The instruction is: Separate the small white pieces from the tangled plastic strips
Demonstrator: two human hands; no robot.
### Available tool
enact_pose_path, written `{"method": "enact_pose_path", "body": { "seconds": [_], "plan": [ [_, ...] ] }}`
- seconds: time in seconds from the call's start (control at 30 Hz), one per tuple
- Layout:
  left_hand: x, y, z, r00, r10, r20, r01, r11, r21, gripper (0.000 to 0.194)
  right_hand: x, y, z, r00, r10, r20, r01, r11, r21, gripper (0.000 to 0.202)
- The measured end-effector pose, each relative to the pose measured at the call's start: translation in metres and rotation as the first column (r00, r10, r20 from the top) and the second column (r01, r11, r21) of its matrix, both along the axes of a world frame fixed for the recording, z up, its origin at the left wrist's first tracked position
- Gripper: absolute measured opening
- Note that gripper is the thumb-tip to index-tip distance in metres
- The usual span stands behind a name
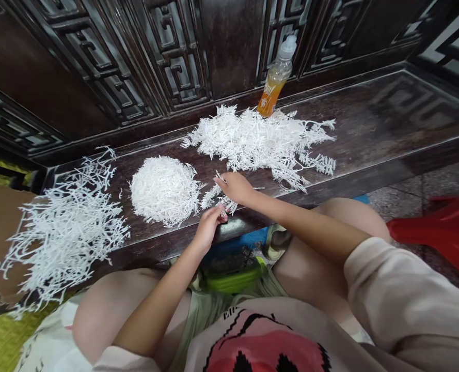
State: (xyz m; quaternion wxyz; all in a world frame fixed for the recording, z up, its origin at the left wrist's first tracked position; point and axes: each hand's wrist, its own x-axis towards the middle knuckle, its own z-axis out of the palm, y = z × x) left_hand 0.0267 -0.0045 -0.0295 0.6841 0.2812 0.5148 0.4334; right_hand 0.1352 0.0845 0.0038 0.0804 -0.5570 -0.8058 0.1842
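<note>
My left hand (pixel 209 226) is at the bench's front edge, fingers pinched on a white branched plastic piece (pixel 229 206). Just above it, my right hand (pixel 235 187) is closed with thumb and fingertips together, and thin white prongs stick out by the thumb; its palm is hidden. To the left of my hands lies a round heap of small white plastic bits (pixel 163 190). Behind them spreads a larger pile of white branched pieces with many fine prongs (pixel 248 137). At the far left, bare-looking white branched stems (pixel 74 222) form a loose tangle.
A bottle of orange drink (pixel 274 85) stands behind the large pile, against the carved dark wood panel (pixel 233 46). The dark wooden bench (pixel 372 124) runs to the right. Cardboard (pixel 4 217) lies at left, a green container (pixel 233 279) below my hands, a red object (pixel 438 227) at right.
</note>
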Motion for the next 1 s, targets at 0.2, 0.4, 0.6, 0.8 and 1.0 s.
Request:
{"method": "enact_pose_path", "body": {
  "seconds": [0.2, 0.4, 0.6, 0.8, 1.0],
  "plan": [
    [-0.0016, 0.0021, 0.0039, 0.976, 0.123, 0.181, -0.095, 0.983, -0.157, 0.037, -0.0010, -0.0022, -0.0004, 1.000, 0.020, -0.008, -0.020, 1.000, -0.011, 0.045],
    [-0.0072, 0.0058, 0.0051, 0.964, 0.189, 0.190, -0.134, 0.953, -0.270, 0.037, -0.0027, -0.0047, -0.0007, 0.999, 0.036, -0.011, -0.036, 0.999, -0.022, 0.045],
    [-0.0025, 0.0019, 0.0076, 0.980, 0.064, 0.190, -0.033, 0.986, -0.162, 0.027, -0.0029, -0.0060, -0.0027, 0.998, 0.061, -0.018, -0.061, 0.998, -0.019, 0.045],
    [0.0008, -0.0029, 0.0102, 0.998, -0.034, 0.053, 0.033, 0.999, 0.021, 0.023, -0.0020, -0.0056, -0.0032, 0.999, 0.053, -0.002, -0.053, 0.998, -0.028, 0.046],
    [-0.0017, -0.0026, 0.0077, 0.944, -0.065, -0.324, 0.121, 0.980, 0.157, 0.031, -0.0048, -0.0100, -0.0007, 0.998, 0.061, 0.013, -0.060, 0.997, -0.048, 0.045]
  ]
}}
